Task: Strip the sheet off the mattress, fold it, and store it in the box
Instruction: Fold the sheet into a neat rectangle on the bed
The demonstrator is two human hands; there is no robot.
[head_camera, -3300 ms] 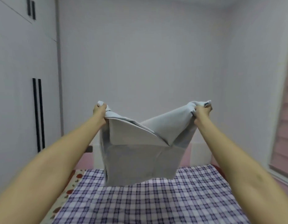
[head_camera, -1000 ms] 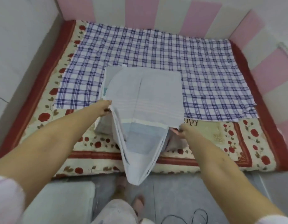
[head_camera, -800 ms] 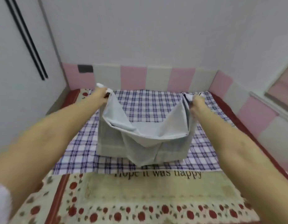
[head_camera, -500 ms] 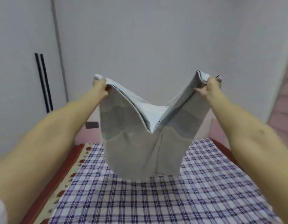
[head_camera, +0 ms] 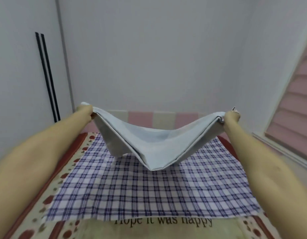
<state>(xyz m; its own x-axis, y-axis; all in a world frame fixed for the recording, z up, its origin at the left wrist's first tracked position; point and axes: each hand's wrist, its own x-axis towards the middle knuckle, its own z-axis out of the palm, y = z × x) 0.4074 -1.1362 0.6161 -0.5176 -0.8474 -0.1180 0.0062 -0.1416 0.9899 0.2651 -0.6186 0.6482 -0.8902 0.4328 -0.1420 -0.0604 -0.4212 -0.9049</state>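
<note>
Head view: the pale grey sheet (head_camera: 149, 144) is held in the air over the far half of the mattress (head_camera: 37, 219), stretched between both hands. The grip of the left hand (head_camera: 84, 112) is closed on the sheet's upper left corner. The grip of the right hand (head_camera: 231, 116) is closed on the upper right corner. Several layers are visible along the near edge of the sheet, so it is judged to be partly folded already. The middle sags into a trough. Its lowest point hangs near the blue-and-white checked cloth (head_camera: 149, 190) that is spread over the mattress. Whether the sheet's lower left corner touches the cloth cannot be told.

Step in hand: folding. Stripping is judged complete, since the sheet is clear of the mattress.

Next move, as judged: the two held corners are to be brought together so that the sheet is halved. Alternatively, the sheet is to be lowered flat onto the checked cloth and folded there. In either case the layered edges should be kept aligned and both grips kept firm. If one corner is released early, the layers are likely to slide apart.

The box is not in view, so it must be located before storage.
</note>
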